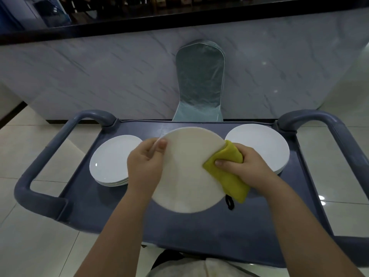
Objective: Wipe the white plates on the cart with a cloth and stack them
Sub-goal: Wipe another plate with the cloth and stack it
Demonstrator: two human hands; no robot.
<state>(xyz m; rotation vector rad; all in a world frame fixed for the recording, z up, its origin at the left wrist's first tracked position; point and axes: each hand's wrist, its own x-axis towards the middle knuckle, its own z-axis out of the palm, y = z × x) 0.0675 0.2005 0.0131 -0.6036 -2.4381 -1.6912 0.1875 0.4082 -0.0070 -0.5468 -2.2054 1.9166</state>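
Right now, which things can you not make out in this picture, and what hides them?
Head view:
- Far face of the held plate: turned away from the camera.
- Most fingers of the left hand and right hand: behind the plate and the cloth.
- Plate count in the right stack: near edge partly covered by the right hand.
- Things on the dark counter: too dim and blurred.

I hold one white plate (187,172) tilted above the middle of the blue cart (199,226), with a folded yellow cloth (229,176) wrapped over its right rim. A left stack (111,158) of white plates lies by the cart's left edge, and a right stack (259,144) lies at its far right corner.
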